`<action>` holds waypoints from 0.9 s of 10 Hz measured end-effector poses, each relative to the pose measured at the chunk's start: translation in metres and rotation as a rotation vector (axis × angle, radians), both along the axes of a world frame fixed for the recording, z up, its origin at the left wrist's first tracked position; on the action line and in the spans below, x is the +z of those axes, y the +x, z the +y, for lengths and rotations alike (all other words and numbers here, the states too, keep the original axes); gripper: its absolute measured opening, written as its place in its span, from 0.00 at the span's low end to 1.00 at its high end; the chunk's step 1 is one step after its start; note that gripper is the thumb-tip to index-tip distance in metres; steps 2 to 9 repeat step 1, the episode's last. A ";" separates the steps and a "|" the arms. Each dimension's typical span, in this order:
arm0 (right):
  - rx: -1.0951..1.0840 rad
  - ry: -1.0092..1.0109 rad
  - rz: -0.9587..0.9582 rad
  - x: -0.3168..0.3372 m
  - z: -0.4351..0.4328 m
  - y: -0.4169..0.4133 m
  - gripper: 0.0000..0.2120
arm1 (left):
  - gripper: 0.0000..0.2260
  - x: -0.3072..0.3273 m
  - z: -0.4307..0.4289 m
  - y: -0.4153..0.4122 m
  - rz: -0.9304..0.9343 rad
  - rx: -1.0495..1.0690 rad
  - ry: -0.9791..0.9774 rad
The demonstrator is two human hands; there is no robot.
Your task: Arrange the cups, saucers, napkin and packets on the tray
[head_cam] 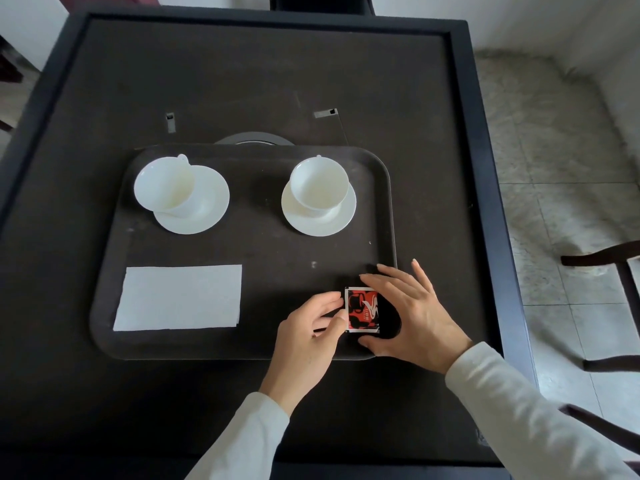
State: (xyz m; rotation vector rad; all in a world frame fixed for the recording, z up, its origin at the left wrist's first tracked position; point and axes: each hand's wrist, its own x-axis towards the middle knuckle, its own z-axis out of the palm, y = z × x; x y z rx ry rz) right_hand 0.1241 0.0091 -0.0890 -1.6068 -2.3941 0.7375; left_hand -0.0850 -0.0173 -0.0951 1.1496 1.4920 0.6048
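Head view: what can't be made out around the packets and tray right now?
Packets: head view, only the top one shows; any beneath are hidden, count unclear.
Its print: too small to read.
Tray near-right corner: covered by the right hand.
Round dark thing beyond the tray: mostly hidden by the far rim.

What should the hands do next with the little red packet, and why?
Probably let go and lift both hands away. The packet already lies flat on the tray, in its near right corner, with the left hand pinching its edge and the right hand beside it. The napkin is placed too.
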 end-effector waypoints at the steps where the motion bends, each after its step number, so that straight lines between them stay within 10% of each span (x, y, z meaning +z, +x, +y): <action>1: -0.052 -0.014 0.026 0.002 -0.001 -0.004 0.43 | 0.16 0.009 0.002 -0.005 0.047 -0.027 0.020; 9: -0.052 -0.014 0.026 0.002 -0.001 -0.004 0.43 | 0.16 0.009 0.002 -0.005 0.047 -0.027 0.020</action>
